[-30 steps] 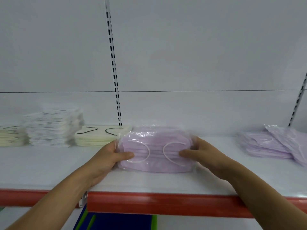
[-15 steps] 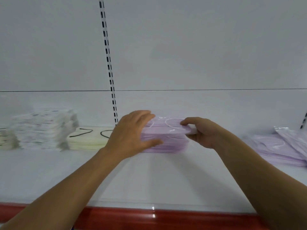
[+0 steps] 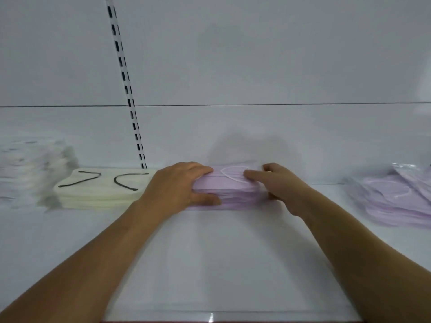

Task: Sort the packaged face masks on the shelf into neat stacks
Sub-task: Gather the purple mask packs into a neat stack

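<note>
A stack of lilac packaged face masks lies at the back of the white shelf, against the rear panel. My left hand grips its left end, fingers over the top and thumb along the front. My right hand holds the right end, fingers on top of the pack with the white ear loops. Both forearms reach in from the front edge.
A cream mask stack with black ear loops sits just left of my left hand. A blurred white stack stands further left. A loose pile of lilac packs lies at the right. A slotted upright runs up the back panel.
The lilac stack has gone from the shelf's front edge to the back panel. Since half a second ago my left hand has settled onto the stack's left end, and the view has come closer.
</note>
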The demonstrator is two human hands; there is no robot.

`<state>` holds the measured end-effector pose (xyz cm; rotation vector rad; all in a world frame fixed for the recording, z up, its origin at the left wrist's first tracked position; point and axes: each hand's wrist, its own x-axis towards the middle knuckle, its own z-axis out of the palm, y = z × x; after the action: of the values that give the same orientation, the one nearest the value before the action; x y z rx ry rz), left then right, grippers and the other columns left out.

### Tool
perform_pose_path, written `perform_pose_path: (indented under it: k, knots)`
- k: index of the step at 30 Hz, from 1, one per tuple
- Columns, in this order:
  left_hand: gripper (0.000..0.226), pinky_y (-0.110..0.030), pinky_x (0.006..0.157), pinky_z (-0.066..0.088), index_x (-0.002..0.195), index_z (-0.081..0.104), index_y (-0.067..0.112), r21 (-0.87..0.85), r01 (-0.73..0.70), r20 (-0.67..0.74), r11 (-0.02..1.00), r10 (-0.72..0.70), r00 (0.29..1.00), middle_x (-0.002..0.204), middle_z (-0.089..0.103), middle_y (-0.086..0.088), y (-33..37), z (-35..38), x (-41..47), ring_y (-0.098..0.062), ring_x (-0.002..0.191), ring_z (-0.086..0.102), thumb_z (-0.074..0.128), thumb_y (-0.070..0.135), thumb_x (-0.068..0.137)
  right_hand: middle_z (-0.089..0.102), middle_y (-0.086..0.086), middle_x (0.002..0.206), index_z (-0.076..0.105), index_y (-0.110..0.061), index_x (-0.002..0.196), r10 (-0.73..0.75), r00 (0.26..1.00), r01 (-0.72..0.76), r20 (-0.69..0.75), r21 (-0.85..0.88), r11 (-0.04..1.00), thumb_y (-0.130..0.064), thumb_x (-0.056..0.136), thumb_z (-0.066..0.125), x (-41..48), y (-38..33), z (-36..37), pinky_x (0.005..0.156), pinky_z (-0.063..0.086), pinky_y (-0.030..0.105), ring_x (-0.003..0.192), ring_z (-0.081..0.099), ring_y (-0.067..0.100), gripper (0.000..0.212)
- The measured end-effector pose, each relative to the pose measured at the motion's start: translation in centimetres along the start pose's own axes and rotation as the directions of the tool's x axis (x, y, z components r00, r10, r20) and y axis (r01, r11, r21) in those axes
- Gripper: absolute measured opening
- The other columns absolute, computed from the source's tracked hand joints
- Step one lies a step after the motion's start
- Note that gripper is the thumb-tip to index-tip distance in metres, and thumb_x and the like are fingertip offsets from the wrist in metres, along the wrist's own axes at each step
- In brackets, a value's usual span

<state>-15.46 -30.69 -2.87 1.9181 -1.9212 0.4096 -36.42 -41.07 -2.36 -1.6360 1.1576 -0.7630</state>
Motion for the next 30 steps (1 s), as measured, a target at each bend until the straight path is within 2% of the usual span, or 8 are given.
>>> perform_pose_path:
  k: [3, 7, 11, 16, 19, 22, 25, 30]
  knots:
    - [0.097, -0.018, 0.095, 0.032, 0.135, 0.052, 0.040, -0.006, 0.017, 0.014, 1.000, -0.016, 1.000, 0.138, 0.051, 0.024, -0.1, 0.0, 0.0, -0.003, 0.125, 0.047, 0.045, 0.095, 0.055, 0.064, 0.006, 0.109, 0.058, -0.014, 0.113, -0.010, 1.000, 0.010, -0.019, 0.003, 1.000, -0.038, 0.085, 0.073, 0.3, 0.1, 0.0, 0.076, 0.048, 0.034, 0.092, 0.060, 0.022, 0.041]
    - [0.097, -0.019, 0.096, 0.033, 0.135, 0.054, 0.037, -0.018, 0.010, 0.006, 1.000, -0.009, 1.000, 0.136, 0.054, 0.021, -0.1, 0.0, -0.2, -0.006, 0.124, 0.049, 0.046, 0.096, 0.058, 0.061, 0.004, 0.116, 0.056, -0.014, 0.122, 0.006, 1.000, -0.006, -0.010, -0.015, 1.000, -0.046, 0.085, 0.069, 0.4, 0.3, -0.3, 0.088, 0.054, 0.040, 0.105, 0.062, 0.025, 0.050]
    - [0.099, -0.023, 0.099, 0.034, 0.133, 0.058, 0.030, -0.024, -0.025, -0.014, 0.999, 0.025, 1.000, 0.134, 0.058, 0.015, 0.0, -0.1, -0.2, -0.011, 0.122, 0.052, 0.035, 0.091, 0.059, 0.060, 0.001, 0.101, 0.059, -0.012, 0.117, -0.009, 0.998, 0.007, -0.070, -0.024, 1.000, -0.051, 0.088, 0.064, 0.4, 0.1, -1.1, 0.082, 0.054, 0.034, 0.084, 0.059, 0.018, 0.049]
    - [0.078, -0.033, 0.092, 0.044, 0.119, 0.069, 0.023, -0.111, -0.096, -0.126, 0.989, 0.082, 0.989, 0.118, 0.068, 0.007, 0.5, -0.1, -0.1, -0.017, 0.107, 0.062, 0.036, 0.080, 0.078, 0.064, 0.000, 0.108, 0.062, -0.015, 0.116, -0.082, 0.965, 0.047, -0.250, -0.140, 0.989, -0.052, 0.088, 0.062, -0.3, 0.4, -1.7, 0.090, 0.054, 0.039, 0.099, 0.063, 0.022, 0.046]
    - [0.059, -0.031, 0.087, 0.046, 0.109, 0.072, 0.024, -0.116, -0.163, -0.217, 0.980, 0.135, 0.967, 0.110, 0.071, 0.007, 1.3, -0.3, -0.6, -0.017, 0.099, 0.066, 0.044, 0.069, 0.083, 0.065, -0.004, 0.099, 0.064, -0.019, 0.106, -0.141, 0.938, 0.056, -0.316, -0.264, 0.963, -0.043, 0.089, 0.060, -1.4, 0.6, -1.7, 0.081, 0.046, 0.029, 0.095, 0.060, 0.019, 0.029]
    - [0.040, -0.026, 0.077, 0.045, 0.097, 0.068, 0.029, -0.102, -0.226, -0.235, 0.969, 0.197, 0.952, 0.098, 0.069, 0.014, 3.3, -1.1, -1.6, -0.015, 0.090, 0.066, 0.047, 0.060, 0.083, 0.066, -0.005, 0.102, 0.063, -0.023, 0.104, -0.183, 0.924, 0.063, -0.336, -0.340, 0.938, -0.033, 0.087, 0.060, -2.5, -0.2, -3.1, 0.083, 0.050, 0.031, 0.095, 0.060, 0.018, 0.020]
    - [0.032, -0.025, 0.068, 0.044, 0.090, 0.059, 0.033, -0.175, -0.231, -0.187, 0.957, 0.198, 0.962, 0.086, 0.063, 0.020, 7.4, -2.5, -1.9, -0.005, 0.081, 0.059, 0.045, 0.059, 0.078, 0.063, -0.007, 0.102, 0.062, -0.025, 0.105, -0.275, 0.899, 0.083, -0.341, -0.483, 0.871, -0.025, 0.086, 0.057, -3.9, -1.1, -6.8, 0.080, 0.049, 0.029, 0.093, 0.058, 0.019, 0.019]
    - [0.023, -0.021, 0.077, 0.047, 0.090, 0.057, 0.038, -0.341, -0.266, -0.081, 0.902, 0.254, 0.964, 0.091, 0.062, 0.025, 17.3, -2.7, -1.0, 0.005, 0.091, 0.057, 0.048, 0.057, 0.082, 0.060, -0.003, 0.108, 0.058, -0.023, 0.110, -0.363, 0.875, 0.003, -0.321, -0.744, 0.668, -0.018, 0.087, 0.054, -6.2, 0.8, -14.9, 0.077, 0.040, 0.030, 0.092, 0.052, 0.020, 0.024]
